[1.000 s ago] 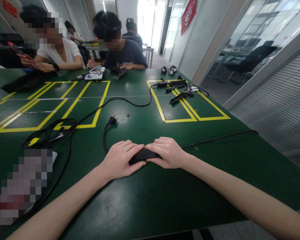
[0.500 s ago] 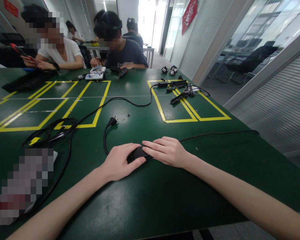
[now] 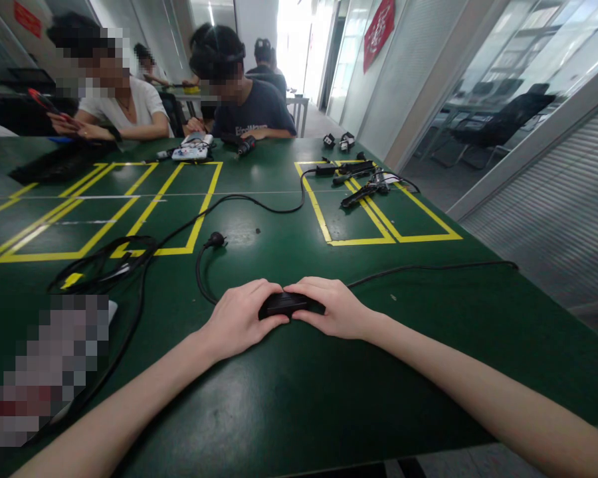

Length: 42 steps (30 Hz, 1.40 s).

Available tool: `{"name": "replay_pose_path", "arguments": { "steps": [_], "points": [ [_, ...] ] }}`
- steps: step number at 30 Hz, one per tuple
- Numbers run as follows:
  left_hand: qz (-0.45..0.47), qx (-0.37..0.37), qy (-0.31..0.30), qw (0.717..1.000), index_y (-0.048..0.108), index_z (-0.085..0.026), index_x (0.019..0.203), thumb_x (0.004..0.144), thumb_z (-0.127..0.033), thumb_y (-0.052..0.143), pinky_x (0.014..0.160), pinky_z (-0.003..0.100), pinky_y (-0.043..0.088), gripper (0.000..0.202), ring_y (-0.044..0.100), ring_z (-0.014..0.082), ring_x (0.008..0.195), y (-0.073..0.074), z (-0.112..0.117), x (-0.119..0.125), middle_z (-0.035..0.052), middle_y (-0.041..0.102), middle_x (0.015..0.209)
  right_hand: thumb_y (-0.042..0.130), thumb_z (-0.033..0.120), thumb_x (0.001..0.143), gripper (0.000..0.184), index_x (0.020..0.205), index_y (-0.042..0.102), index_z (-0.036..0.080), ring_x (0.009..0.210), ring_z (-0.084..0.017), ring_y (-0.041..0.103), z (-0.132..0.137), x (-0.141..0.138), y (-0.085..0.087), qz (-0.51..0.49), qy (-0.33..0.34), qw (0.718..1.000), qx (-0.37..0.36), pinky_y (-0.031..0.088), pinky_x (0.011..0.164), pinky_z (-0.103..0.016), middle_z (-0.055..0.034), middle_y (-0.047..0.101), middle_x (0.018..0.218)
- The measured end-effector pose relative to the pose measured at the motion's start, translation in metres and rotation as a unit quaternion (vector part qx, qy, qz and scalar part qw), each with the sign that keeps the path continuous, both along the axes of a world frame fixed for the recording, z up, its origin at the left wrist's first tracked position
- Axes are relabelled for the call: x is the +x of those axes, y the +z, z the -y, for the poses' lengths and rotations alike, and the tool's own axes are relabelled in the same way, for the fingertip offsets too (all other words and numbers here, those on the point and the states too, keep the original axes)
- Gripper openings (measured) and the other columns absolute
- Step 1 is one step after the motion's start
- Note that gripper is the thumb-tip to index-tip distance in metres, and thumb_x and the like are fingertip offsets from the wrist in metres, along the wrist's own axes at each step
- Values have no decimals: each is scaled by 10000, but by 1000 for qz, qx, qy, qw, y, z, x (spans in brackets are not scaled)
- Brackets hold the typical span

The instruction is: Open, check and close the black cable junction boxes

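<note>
A black power adapter brick (image 3: pixel 285 304) lies on the green table (image 3: pixel 279 398) straight in front of me. My left hand (image 3: pixel 239 318) wraps its left end, thumb along the near side and fingers curled over the top. My right hand (image 3: pixel 331 305) grips its right end the same way. One black cable runs left from the brick in a loop to a loose plug (image 3: pixel 215 240). A second black cable (image 3: pixel 428 268) leads away to the right across the table.
Yellow tape rectangles (image 3: pixel 329 232) mark the table. A tangle of black cables (image 3: pixel 104 262) lies at left, and black tools (image 3: pixel 361 179) at back right. Two people sit at the far edge with a white device (image 3: pixel 192 149) between them.
The brick has turned level between both hands, which closed on its ends. The plug and its cable loop shifted left.
</note>
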<state>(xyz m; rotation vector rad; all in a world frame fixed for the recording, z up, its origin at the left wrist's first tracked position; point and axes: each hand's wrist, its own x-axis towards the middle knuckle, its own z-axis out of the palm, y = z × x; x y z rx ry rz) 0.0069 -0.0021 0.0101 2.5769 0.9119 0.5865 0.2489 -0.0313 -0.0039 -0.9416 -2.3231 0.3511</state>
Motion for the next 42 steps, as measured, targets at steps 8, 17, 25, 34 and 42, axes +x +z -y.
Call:
{"name": "replay_pose_path", "arguments": {
  "steps": [8, 17, 25, 34, 42],
  "points": [
    [-4, 56, -22, 998, 673, -195, 993, 971, -405, 663, 729, 336, 517, 212, 659, 221, 833, -2, -2, -3, 46, 730, 893, 664, 327, 985, 254, 1189, 655, 176, 876, -215, 691, -1, 0, 0, 14, 3, 999, 34, 536, 769, -337, -84, 730, 982],
    [25, 84, -25, 996, 700, -182, 994, 963, -438, 674, 734, 353, 517, 260, 649, 228, 824, -7, -3, -3, 56, 745, 878, 584, 340, 1031, 239, 1151, 662, 149, 819, -215, 657, -2, 0, 1, 1, 22, 997, 76, 554, 714, -337, -97, 714, 922],
    [27, 89, -27, 995, 677, -169, 952, 1012, -442, 612, 695, 333, 501, 287, 648, 216, 757, -7, 0, 0, 54, 708, 814, 586, 479, 1010, 508, 1442, 543, 214, 938, -206, 699, 3, 3, 3, 101, 40, 990, 85, 571, 717, -292, -123, 670, 1229],
    [2, 224, -15, 975, 506, -164, 1502, 1032, -296, 561, 1193, 574, 312, 492, 486, 343, 1427, -7, -2, -6, 179, 546, 1540, 557, 369, 1034, 458, 1487, 548, 299, 935, -208, 709, -14, 28, 1, 51, -70, 992, 89, 605, 754, -317, -86, 688, 1193],
    [-32, 156, -66, 985, 672, -159, 1294, 1048, -219, 494, 1117, 499, 467, 309, 595, 281, 1331, -16, -10, -13, 130, 687, 1380, 682, 423, 902, 587, 1429, 591, 181, 1285, -309, 608, -61, 129, 12, -266, -330, 898, 119, 499, 1088, -477, -137, 639, 1394]
  ]
}}
